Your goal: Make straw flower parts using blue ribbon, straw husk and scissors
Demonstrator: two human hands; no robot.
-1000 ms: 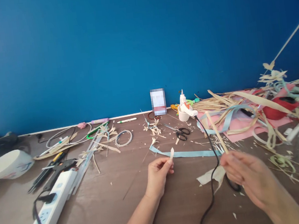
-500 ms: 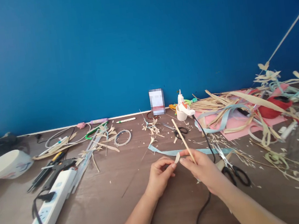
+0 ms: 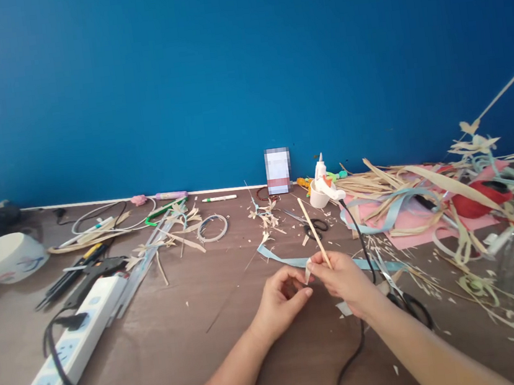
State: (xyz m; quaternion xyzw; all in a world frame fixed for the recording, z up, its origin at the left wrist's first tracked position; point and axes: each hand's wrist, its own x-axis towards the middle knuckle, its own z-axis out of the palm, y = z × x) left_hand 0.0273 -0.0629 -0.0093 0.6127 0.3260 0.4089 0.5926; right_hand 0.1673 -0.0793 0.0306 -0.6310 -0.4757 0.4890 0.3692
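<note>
My right hand [image 3: 346, 284] is closed around a thin wooden stick [image 3: 313, 229] that points up and away. A small pale petal-like strip [image 3: 308, 271] sticks out between its thumb and forefinger. Just to the left, my left hand [image 3: 280, 305] has its thumb stretched away from the curled fingers, whose tips are close to the strip; whether they touch it I cannot tell. Beyond both hands lies a light blue ribbon [image 3: 284, 261]. Scissors with black handles [image 3: 414, 307] rest right of my right hand, partly hidden by the wrist.
A white power strip [image 3: 70, 353] and a black glue gun [image 3: 93, 287] lie left, near a white bowl [image 3: 7, 257]. A white glue bottle [image 3: 321, 172] stands in a cup at the back. Dried strips [image 3: 368, 185] and pink paper [image 3: 407, 233] cover the right side.
My left thumb has moved off the pale strip, which now hangs from my right hand. The stick stays in my right hand. The view has shifted slightly.
</note>
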